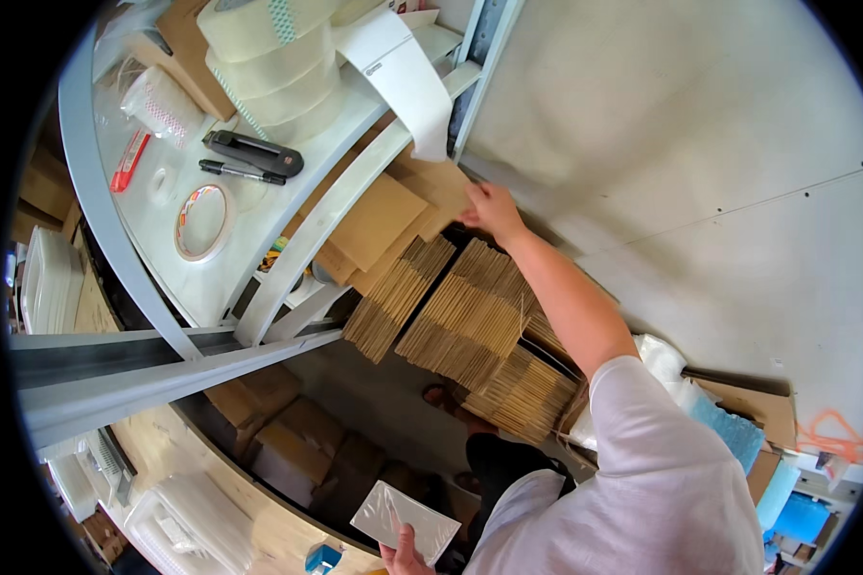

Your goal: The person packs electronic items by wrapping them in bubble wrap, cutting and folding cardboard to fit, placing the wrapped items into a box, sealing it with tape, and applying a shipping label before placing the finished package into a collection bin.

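My left hand (405, 555) is at the bottom of the view, thumb on top, holding a flat whitish rectangular package (407, 523) in clear plastic. My right arm reaches out over bundles of flattened cardboard cartons (467, 309) stacked on edge. At its end my right hand (495, 213) pinches the edge of a flat brown cardboard piece (435, 188), slightly blurred. Other flat cardboard pieces (377, 223) lie beside it, on top of the bundles and against the shelf. A white paper strip (410, 86) bearing print hangs over the shelf edge just above this hand.
On the metal shelf (259, 208) are stacked clear tape rolls (277, 79), a black stapler (254, 152), a marker (241, 172) and a tape ring (203, 223). A wooden table (288, 510) bears plastic trays (187, 521). Cartons (298, 438) sit on the floor; a wall (676, 144) stands right.
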The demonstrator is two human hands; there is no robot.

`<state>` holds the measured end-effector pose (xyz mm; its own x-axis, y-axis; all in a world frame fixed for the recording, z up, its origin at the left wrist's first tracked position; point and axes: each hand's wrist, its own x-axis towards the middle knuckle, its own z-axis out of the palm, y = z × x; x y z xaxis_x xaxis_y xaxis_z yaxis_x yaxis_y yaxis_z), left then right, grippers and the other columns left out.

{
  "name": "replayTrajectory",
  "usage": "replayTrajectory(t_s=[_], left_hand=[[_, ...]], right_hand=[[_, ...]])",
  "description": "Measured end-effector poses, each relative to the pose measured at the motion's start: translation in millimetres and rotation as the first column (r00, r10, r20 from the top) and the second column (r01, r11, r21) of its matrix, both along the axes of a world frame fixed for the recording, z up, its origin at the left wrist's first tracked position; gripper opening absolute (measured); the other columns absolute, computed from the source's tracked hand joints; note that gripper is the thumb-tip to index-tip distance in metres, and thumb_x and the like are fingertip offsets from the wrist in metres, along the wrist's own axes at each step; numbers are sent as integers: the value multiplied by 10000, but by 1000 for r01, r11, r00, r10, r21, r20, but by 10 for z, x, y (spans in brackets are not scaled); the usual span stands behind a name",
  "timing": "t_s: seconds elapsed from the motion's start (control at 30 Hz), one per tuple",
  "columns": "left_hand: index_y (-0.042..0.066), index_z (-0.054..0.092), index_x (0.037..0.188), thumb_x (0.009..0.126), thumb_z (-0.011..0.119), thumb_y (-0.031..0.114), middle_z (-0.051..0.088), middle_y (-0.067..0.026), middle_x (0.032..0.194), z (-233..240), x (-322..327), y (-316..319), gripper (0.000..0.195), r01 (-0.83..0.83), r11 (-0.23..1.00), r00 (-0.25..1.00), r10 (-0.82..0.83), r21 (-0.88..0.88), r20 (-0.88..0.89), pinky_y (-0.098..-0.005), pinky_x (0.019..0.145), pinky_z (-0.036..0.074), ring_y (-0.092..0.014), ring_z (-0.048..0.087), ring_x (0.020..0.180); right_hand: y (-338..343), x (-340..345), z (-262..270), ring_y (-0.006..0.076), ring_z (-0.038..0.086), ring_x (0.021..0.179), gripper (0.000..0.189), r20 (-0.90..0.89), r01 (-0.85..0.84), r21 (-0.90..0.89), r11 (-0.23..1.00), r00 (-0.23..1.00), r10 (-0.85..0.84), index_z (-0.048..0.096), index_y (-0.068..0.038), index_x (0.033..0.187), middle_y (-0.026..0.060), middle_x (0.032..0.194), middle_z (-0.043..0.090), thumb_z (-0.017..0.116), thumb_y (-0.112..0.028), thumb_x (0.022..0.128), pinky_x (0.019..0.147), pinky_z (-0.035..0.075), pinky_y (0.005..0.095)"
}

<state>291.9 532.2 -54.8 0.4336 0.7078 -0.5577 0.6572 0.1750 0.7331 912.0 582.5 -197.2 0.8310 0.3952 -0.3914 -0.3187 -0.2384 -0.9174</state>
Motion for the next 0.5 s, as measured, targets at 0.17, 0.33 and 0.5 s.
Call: replayTrajectory(t_s=[0.17, 0.33, 0.5], left_hand=[[41, 619, 1373, 926, 608, -26, 628, -140, 1225, -19, 164, 57, 452, -198, 978, 979, 201, -60, 47, -338, 740, 482, -251, 569, 852], [25, 651, 1274, 902, 784, 138, 648, -28, 905, 208, 565, 97, 411, -699, 548, 664, 736, -459, -132, -302, 611, 419, -164, 463, 659], [41, 552, 1409, 944, 675, 85, 666, -18, 1205, 363, 634, 27, 482, -418, 686, 773, 613, -596, 164, -239, 843, 480, -102, 626, 1032]], right_hand=[[-851, -379, 22, 144, 694, 810, 353, 3, 112, -68, 991, 994, -112, 690, 13, 1092, 83, 960, 722, 570, -317, 1063, 682, 568, 280], [-1781, -906, 504, 109, 625, 758, 322, 147, 101, -176, 979, 986, -75, 688, 11, 1096, 32, 887, 670, 572, -288, 1067, 688, 560, 272], [-2830, -1803, 1078, 90, 607, 746, 257, 53, 129, -147, 981, 991, -123, 669, 2, 1034, 11, 833, 626, 611, -248, 1044, 682, 569, 277]])
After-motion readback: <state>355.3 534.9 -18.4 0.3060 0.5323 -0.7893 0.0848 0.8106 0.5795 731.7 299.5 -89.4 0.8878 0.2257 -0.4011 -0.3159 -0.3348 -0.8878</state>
